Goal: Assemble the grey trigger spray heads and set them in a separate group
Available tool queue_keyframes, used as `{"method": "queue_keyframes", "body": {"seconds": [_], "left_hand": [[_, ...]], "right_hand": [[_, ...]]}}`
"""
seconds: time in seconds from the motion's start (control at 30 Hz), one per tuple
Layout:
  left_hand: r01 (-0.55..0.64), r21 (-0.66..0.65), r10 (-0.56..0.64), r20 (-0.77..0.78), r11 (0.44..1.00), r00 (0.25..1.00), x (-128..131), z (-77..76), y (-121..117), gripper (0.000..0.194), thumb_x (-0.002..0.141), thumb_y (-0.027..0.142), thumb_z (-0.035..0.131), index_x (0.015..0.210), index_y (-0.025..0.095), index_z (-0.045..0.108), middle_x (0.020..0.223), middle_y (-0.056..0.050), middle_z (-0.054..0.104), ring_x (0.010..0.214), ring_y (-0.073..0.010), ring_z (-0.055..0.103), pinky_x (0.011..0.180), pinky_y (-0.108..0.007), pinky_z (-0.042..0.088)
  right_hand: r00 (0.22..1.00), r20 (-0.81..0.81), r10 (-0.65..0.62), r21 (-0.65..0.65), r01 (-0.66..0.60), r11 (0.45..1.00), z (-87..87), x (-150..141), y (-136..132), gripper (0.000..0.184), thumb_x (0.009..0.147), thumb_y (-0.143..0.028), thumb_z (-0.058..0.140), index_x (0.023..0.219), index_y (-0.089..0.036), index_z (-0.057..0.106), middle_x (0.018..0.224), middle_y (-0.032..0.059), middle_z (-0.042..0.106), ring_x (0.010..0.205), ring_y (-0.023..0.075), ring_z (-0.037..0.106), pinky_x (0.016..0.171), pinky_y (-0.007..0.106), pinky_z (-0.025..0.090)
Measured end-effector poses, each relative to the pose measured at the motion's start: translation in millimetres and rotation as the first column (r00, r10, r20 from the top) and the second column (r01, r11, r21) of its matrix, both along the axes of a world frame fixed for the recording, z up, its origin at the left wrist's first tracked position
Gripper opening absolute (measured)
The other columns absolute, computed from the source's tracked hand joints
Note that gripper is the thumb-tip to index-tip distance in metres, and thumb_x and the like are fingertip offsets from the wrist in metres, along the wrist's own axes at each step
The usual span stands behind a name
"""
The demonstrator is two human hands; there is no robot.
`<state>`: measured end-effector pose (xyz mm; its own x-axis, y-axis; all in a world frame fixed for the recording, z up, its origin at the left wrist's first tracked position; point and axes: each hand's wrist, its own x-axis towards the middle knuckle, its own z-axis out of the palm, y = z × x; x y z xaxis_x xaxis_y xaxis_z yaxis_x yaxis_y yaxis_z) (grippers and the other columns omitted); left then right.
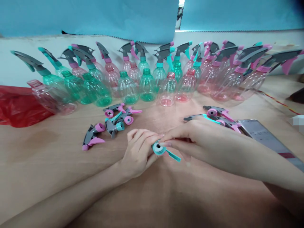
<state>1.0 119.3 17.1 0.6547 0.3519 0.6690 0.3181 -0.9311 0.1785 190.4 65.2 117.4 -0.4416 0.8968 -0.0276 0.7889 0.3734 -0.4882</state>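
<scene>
My left hand (pixel 139 152) is closed around a trigger spray head (pixel 174 156), its teal collar (pixel 155 152) turned up towards me. Inside the collar sits a white insert with a dark hole in the middle. The teal trigger sticks out to the lower right. My right hand (pixel 187 136) reaches in from the right, thumb and forefinger pinched at the collar's opening. Whatever lies between those fingertips, if anything, is hidden. Several loose spray heads (pixel 111 125) in grey, pink and teal lie left of my hands, and more spray heads (pixel 217 112) lie beyond my right wrist.
Uncapped green bottles (pixel 128 90) and pink bottles (pixel 168 91) stand across the table. Behind them are rows of bottles with spray heads (pixel 162 58) fitted. A red plastic bag (pixel 21 106) lies at the left, a phone (pixel 268 136) and a thin twisted cable (pixel 280 100) at the right.
</scene>
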Motion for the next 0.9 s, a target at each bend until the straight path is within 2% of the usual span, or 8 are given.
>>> {"method": "queue_keyframes", "body": {"seconds": [0.1,0.27,0.37,0.47,0.63,0.7,0.8,0.9], "left_hand": [[-0.024,-0.061,0.025,0.011,0.998,1.0,0,-0.9,1,0.027,0.091,0.036,0.049,0.106,0.015,0.049,0.09,-0.006,0.061,0.087,-0.0203,0.055,0.082,-0.037,0.031],[-0.052,-0.088,0.056,0.042,0.995,0.998,0,-3.4,2,0.028,0.089,0.038,0.053,0.106,0.016,0.05,0.089,-0.005,0.061,0.085,-0.0197,0.055,0.082,-0.037,0.031],[-0.079,-0.08,0.085,0.073,0.994,0.994,-1,-4.1,2,0.027,0.089,0.039,0.052,0.105,0.017,0.05,0.088,-0.005,0.06,0.083,-0.0195,0.054,0.079,-0.037,0.032],[-0.099,-0.075,0.105,0.086,0.992,0.991,-2,-4.1,2,0.028,0.088,0.041,0.052,0.105,0.018,0.049,0.088,-0.005,0.06,0.083,-0.0197,0.053,0.078,-0.036,0.032],[-0.069,-0.068,0.075,0.097,0.995,0.992,-1,-3.0,3,0.029,0.088,0.042,0.053,0.104,0.019,0.049,0.087,-0.004,0.061,0.081,-0.0188,0.054,0.076,-0.036,0.032],[-0.047,-0.073,0.055,0.106,0.996,0.993,0,-2.0,3,0.029,0.088,0.044,0.052,0.103,0.019,0.049,0.085,-0.004,0.061,0.08,-0.0183,0.054,0.075,-0.036,0.033],[-0.023,-0.083,0.033,0.117,0.996,0.993,1,-1.0,2,0.028,0.088,0.045,0.051,0.1,0.02,0.049,0.083,-0.003,0.061,0.078,-0.0176,0.055,0.075,-0.036,0.032],[-0.024,-0.093,0.034,0.107,0.995,0.994,0,-0.9,1,0.026,0.088,0.043,0.052,0.1,0.02,0.049,0.084,-0.002,0.061,0.078,-0.0174,0.055,0.075,-0.036,0.032]], "right_hand": [[0.997,0.072,0.034,0.054,-0.038,0.998,-3.5,-3,-5,0.029,0.088,-0.021,0.043,0.072,-0.021,0.067,0.055,-0.0015,0.059,0.055,0.0117,0.053,0.056,0.024,0.034],[0.982,0.185,-0.028,0.196,-0.009,0.981,-10.0,-13,-16,0.034,0.09,-0.02,0.04,0.068,-0.018,0.066,0.059,0.0005,0.061,0.058,0.0122,0.054,0.06,0.026,0.036],[0.988,0.15,-0.031,0.172,0.004,0.985,-11.9,-16,-13,0.035,0.09,-0.019,0.04,0.065,-0.017,0.065,0.057,0.0,0.061,0.053,0.0103,0.051,0.059,0.025,0.035],[0.997,0.062,-0.038,0.123,0.03,0.992,-11.9,-14,-6,0.03,0.088,-0.017,0.043,0.071,-0.018,0.067,0.055,-0.0016,0.06,0.052,0.0094,0.051,0.057,0.023,0.034],[0.998,-0.013,-0.056,0.093,0.057,0.994,-10.7,-9,0,0.028,0.087,-0.019,0.045,0.068,-0.018,0.067,0.051,-0.0029,0.056,0.047,0.0074,0.044,0.05,0.022,0.028],[0.997,-0.02,-0.068,0.105,0.07,0.992,-11.5,-10,0,0.027,0.085,-0.018,0.047,0.066,-0.018,0.066,0.048,-0.0043,0.051,0.044,0.0061,0.037,0.047,0.021,0.025],[0.987,-0.035,-0.155,0.181,0.159,0.97,-14.3,-15,-2,0.022,0.081,-0.018,0.054,0.06,-0.018,0.063,0.044,-0.0064,0.041,0.042,0.0051,0.028,0.044,0.021,0.02],[0.975,-0.035,-0.22,0.239,0.222,0.945,-17.4,-19,-2,0.019,0.078,-0.02,0.058,0.06,-0.018,0.063,0.043,-0.0071,0.035,0.042,0.0054,0.027,0.042,0.022,0.018]]}}
